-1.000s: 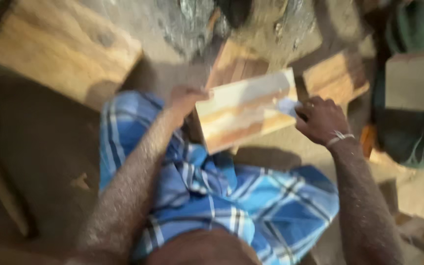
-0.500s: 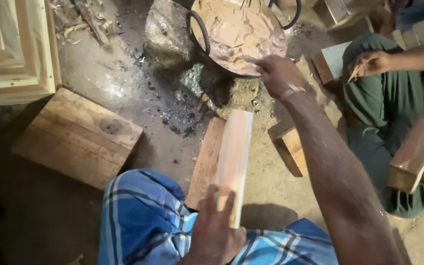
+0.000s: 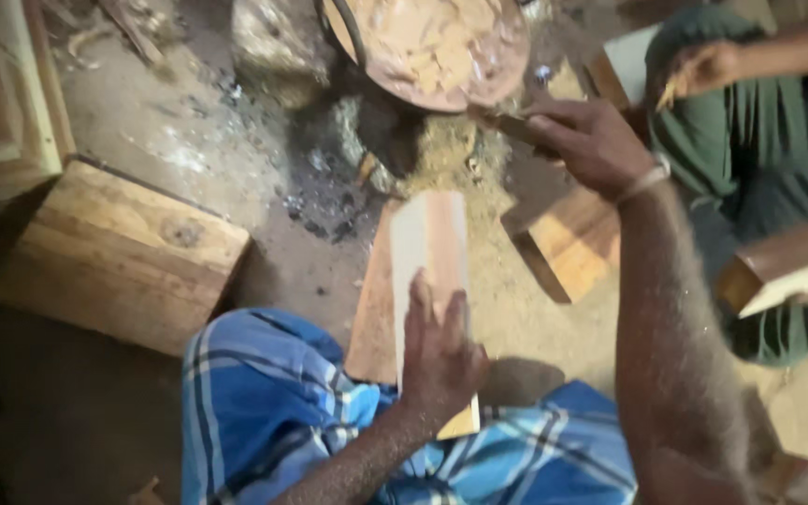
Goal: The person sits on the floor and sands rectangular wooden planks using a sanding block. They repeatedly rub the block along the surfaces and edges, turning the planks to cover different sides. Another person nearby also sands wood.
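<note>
- Since a second ago our right hand (image 3: 591, 140) left the wooden board (image 3: 427, 281) and now reaches the pan (image 3: 427, 47), clamped on a dark stick (image 3: 507, 122).
- Our left hand (image 3: 437, 351) presses flat, fingers spread, on the board beneath it.

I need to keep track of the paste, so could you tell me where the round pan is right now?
In the head view the round pan sits at top centre on the dirt floor, just beyond the upright board, with the right hand at its near rim.
</note>
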`<state>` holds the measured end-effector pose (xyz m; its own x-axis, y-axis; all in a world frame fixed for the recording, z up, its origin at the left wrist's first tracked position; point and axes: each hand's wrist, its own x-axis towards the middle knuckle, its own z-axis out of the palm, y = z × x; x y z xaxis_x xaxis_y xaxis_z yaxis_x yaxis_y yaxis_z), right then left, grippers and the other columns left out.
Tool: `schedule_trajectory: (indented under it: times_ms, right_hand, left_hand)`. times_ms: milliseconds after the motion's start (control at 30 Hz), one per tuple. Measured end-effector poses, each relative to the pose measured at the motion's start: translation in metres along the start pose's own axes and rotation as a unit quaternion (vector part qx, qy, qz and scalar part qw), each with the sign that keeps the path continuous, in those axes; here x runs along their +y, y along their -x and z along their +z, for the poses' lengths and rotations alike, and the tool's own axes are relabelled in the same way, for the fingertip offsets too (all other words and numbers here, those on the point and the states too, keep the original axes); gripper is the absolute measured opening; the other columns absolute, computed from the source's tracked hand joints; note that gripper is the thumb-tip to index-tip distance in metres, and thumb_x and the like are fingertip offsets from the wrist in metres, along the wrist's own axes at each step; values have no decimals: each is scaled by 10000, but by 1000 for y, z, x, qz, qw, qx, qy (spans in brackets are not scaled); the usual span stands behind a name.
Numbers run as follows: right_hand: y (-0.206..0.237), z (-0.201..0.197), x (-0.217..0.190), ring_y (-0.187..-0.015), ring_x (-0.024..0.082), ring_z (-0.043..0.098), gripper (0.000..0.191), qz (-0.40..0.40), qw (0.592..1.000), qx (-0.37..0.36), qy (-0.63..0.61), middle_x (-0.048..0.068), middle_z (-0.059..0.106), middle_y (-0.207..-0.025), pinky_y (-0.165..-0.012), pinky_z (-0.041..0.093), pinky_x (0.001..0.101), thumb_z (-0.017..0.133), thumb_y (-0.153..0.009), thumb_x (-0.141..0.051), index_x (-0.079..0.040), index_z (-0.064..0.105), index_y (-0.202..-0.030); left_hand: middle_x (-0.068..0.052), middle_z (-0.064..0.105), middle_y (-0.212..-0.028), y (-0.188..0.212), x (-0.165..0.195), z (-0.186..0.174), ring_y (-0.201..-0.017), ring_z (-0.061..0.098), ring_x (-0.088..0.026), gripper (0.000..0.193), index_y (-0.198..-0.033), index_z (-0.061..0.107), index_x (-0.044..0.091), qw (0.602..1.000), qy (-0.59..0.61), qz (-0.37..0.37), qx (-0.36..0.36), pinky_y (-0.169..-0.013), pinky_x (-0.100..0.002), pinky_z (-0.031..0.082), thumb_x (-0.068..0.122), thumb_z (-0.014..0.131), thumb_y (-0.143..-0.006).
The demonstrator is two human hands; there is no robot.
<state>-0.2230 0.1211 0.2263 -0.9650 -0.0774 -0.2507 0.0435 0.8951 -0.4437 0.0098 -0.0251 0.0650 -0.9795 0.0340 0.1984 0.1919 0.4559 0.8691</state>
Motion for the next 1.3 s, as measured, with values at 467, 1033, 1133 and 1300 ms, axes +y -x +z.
schedule_trajectory:
  times_ms: [467, 1033, 1133, 1300]
  right_hand:
    - [91, 192, 105, -1212, 312, 642, 365, -207, 931, 234, -187, 155, 701, -1318, -1032, 504, 404, 717, -879, 11, -35, 740, -1241]
    - [242, 132, 62, -1019, 347, 580, 501, -254, 945, 151, 142, 55, 703, -1283, -903, 493, 475, 621, -727, 8, -83, 717, -1210]
    - [272, 151, 82, -1032, 361, 598, 482, -231, 951, 161, 129, 52, 726, -1229, -923, 492, 477, 646, -672, 32, -83, 749, -1128]
    - [299, 193, 101, -1159, 314, 649, 272, -185, 948, 249, -78, 86, 723, -1222, -1021, 505, 425, 732, -833, 20, -55, 754, -1094]
  left_hand:
    - [-318, 440, -1551, 12, -25, 35, -1464, 440, -465, 478, -1481, 411, -101, 979, 130, -41, 154, -1219, -480, 360, 110, 501, -1061]
    - [-282, 449, -1569, 18, -31, 33, -1483, 435, -427, 477, -1505, 404, -92, 969, 178, -59, 163, -1240, -449, 327, 150, 429, -1095]
    - [-268, 462, -1558, 20, -37, 36, -1477, 456, -397, 482, -1505, 389, -75, 973, 119, 4, 196, -1243, -426, 362, 213, 435, -1122]
    - [-242, 516, -1563, 24, -49, 51, -1487, 481, -356, 411, -1491, 496, -40, 964, 174, -38, 195, -1250, -428, 368, 185, 392, -1164]
